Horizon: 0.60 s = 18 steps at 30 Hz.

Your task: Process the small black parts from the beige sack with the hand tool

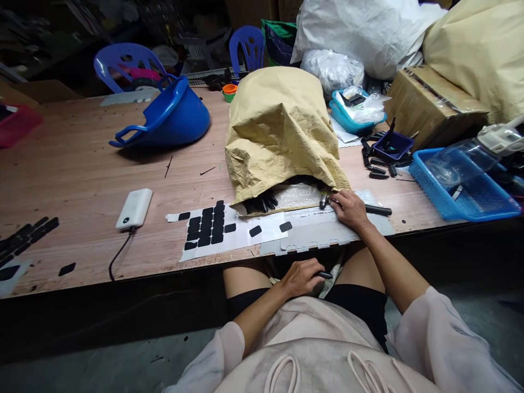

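My left hand [302, 277] is closed around a small black piece [325, 275] above my lap, just below the table edge. On the grey board [303, 240], my right hand [349, 209] rests at the mouth of a yellow sack [282, 125], its fingers bent at a hammer [379, 210]. The hammer's metal head shows left of the fingers and its black handle sticks out to the right. Whether the fingers grip it is partly hidden. Dark pieces [262, 202] lie inside the sack's opening. Left of the board, a white sheet [241, 245] bears rows of black stickers [206, 226].
A white power bank [134, 209] with a cable lies left. Behind it stands a tilted blue basin [172, 117]. To the right are a blue basket [438, 188], a purple tray [393, 146], black pieces and a cardboard box [434, 103]. The table's front edge runs above my lap.
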Available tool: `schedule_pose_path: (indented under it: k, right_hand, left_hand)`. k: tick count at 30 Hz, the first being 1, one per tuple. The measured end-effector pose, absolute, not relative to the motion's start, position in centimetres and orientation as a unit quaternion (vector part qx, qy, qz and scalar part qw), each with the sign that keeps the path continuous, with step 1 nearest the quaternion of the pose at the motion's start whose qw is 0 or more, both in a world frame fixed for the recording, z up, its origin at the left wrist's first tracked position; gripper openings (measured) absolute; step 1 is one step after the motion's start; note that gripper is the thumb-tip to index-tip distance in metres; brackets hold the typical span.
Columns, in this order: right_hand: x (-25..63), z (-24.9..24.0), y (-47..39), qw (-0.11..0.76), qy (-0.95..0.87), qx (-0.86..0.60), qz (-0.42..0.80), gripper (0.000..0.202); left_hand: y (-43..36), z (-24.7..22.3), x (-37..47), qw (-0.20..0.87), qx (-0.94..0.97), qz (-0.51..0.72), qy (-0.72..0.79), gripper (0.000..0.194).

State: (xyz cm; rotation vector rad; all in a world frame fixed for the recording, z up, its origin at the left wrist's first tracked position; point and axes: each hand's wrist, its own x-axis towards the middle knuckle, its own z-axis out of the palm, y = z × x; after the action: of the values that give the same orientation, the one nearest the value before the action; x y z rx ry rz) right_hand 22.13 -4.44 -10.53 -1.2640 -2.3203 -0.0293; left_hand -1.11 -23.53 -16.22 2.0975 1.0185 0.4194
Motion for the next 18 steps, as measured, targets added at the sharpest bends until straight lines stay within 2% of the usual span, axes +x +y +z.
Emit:
schedule_pose_path:
  k: [2,5,8,10,12,14,16,18]
  right_hand:
    - [22.1,-10.5,-4.5,0.244,-0.851,-0.465,-0.008,0.02]
    - [22.1,-10.4,-4.5,0.243,-0.85,-0.468,-0.007,0.019]
    - [22.1,-10.4,-4.5,0.244,-0.848,-0.471,-0.009,0.018]
    - [22.1,-10.5,-4.5,0.246,-0.847,-0.472,-0.008,0.018]
    - [22.1,-10.6,-4.5,0.248,-0.846,-0.472,-0.007,0.018]
    - [22.1,-10.7,-4.5,0.249,-0.846,-0.471,-0.006,0.018]
    - [22.1,-10.7,-4.5,0.25,-0.847,-0.47,-0.006,0.018]
    - [22.1,-10.7,-4.5,0.253,-0.846,-0.469,-0.006,0.018]
  left_hand:
    - [-22.9,-18.4,-1.1,0.407,0.764,0.121,0.486,0.026]
    - [-21.6,-20.0,-1.3,0.417,0.714,0.065,0.558,0.038]
    - [-21.6,-19.2,-1.4,0.413,0.726,0.003,0.549,0.047]
    - [-22.1,-17.5,-1.4,0.407,0.775,-0.002,0.484,0.041]
    - [-22.4,-15.2,-1.4,0.379,0.833,0.049,0.401,0.027]
    - [-21.8,-12.4,-1.8,0.322,0.853,0.142,0.386,0.019]
    - [-19.7,-9.6,-2.8,0.246,0.807,0.237,0.482,0.024]
    - [-16.5,-7.1,-4.2,0.169,0.702,0.277,0.634,0.024]
